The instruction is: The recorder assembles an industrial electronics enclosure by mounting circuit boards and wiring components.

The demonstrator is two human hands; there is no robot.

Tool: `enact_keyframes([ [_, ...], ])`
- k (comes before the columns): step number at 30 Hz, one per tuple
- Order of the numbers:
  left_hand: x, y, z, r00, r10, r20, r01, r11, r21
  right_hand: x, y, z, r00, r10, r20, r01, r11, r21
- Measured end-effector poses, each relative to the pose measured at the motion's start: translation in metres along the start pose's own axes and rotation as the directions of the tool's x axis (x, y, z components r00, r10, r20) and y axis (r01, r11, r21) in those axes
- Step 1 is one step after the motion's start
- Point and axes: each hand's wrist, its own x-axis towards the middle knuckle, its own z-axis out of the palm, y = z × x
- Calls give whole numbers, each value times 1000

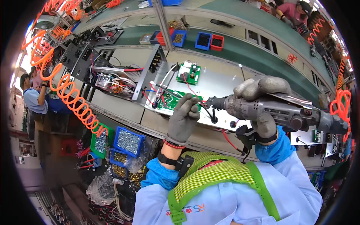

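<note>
My right hand [265, 125], in a grey glove, is wrapped round a dark pneumatic screwdriver [258, 108] held nearly level, its nose to the left. My left hand [183, 116], also gloved, is closed in a pinch right at the tool's tip; whatever small piece is between the fingers is hidden. Both hands are over a white metal panel [215, 84] on the bench. A green circuit board [170, 101] lies partly behind my left hand, and a second circuit board [188, 73] sits farther back. Red, white and black wires run around them.
An upright metal bracket panel [152, 71] joins an open electrical unit [114, 82] at left. A coiled orange air hose [71, 97] hangs there. A blue bin [128, 141] of screws stands lower left. Small bins [203, 41] line the far shelf. Other people work at far left and far right.
</note>
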Motion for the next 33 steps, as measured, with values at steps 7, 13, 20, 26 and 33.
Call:
enact_keyframes([
  [7,14,15,-12,961,-206,184,261,893,-366,3,23,19,999,10,-52,-13,998,-54],
  [13,14,29,-13,957,-246,154,287,882,-374,0,46,26,1000,8,-2,-8,1000,30],
  [20,25,44,-34,912,-405,59,402,914,64,8,69,30,997,-38,-64,31,994,-101],
  [26,42,56,-64,899,162,407,-432,181,883,26,78,3,968,67,-241,-151,925,-349],
  [33,52,47,-88,789,23,613,-613,-29,790,20,124,-12,958,182,-224,-223,959,-173],
])
